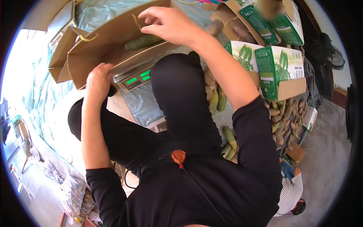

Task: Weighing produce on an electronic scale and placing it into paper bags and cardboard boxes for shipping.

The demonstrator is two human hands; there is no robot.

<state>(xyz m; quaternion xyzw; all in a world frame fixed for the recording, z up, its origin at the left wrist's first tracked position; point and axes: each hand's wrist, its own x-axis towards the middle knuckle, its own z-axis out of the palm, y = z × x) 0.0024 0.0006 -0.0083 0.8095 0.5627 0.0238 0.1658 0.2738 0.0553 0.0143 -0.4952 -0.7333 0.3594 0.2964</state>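
Note:
A brown paper bag (109, 41) with yellow cord handles lies on a digital scale (132, 77) with a green lit display. A long green fruit (143, 41) rests inside the bag's mouth. My left hand (97, 81) grips the bag's near edge beside the scale. My right hand (166, 24) is raised over the bag's upper edge, fingers pinched on the yellow handle there.
Green and white cardboard boxes (280, 68) stand to the right. Beside them lies a heap of green and brown elongated fruits (285, 117). More brown bags (62, 34) sit at the far left. A person in a striped shirt (291, 193) crouches at the lower right.

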